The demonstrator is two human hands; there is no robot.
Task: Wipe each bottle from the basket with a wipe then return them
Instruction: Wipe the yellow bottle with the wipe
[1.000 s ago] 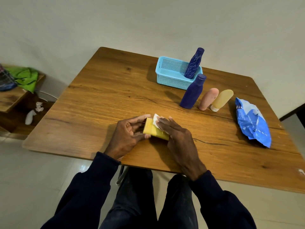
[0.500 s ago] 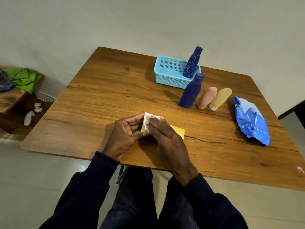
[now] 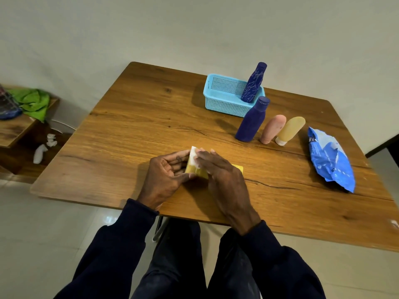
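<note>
— Where is the yellow bottle [image 3: 194, 171], and what holds it?
— It lies flat on the table [image 3: 140, 126], near your edge. Your left hand [image 3: 166, 173] grips its left end, fingers curled round it; your right hand [image 3: 222, 175] presses the wipe [image 3: 193, 153] on top with straight fingers.
— How will it handle?
— Probably light, smooth plastic, slippery once damp; pinch it across the flat sides near the end

Soft indoor light, a bit dim. Shadows of light blue plastic basket [image 3: 224, 106] & plain dark blue bottle [image 3: 251, 124] fall left on brown wooden table [image 3: 133, 130]. Wide-angle bends table edges; pic slightly soft.
</note>
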